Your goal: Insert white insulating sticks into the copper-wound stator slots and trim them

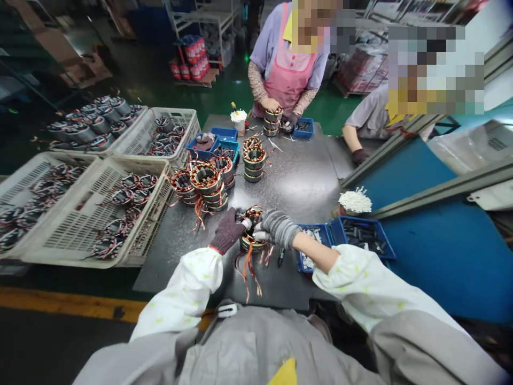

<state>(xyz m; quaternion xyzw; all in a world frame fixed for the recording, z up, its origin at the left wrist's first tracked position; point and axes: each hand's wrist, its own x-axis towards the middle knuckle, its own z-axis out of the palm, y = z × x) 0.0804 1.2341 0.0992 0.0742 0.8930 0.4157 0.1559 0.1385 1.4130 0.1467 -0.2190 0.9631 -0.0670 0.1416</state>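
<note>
A motor stator (pixel 253 245) with copper windings stands on the dark table in front of me, orange and copper lead wires trailing from its near side. My left hand (pixel 229 231), in a dark purple glove with pale fingertips, grips its left rim. On the other side my right hand (pixel 278 229), in a grey striped glove, has its fingers bent against the top right of the windings. Whether a wire is pinched between those fingers is too small to make out. A black pen or marker (pixel 281 257) lies just below my right hand.
Stacked stators (pixel 208 184) stand left of my hands, more (pixel 254 160) farther back. Plastic crates (pixel 108 208) of stators line the left side. Blue bins (pixel 363 235) and a tub of white ties (pixel 355 201) sit right. A co-worker (pixel 292 69) handles stators opposite; another person (pixel 366 115) sits right.
</note>
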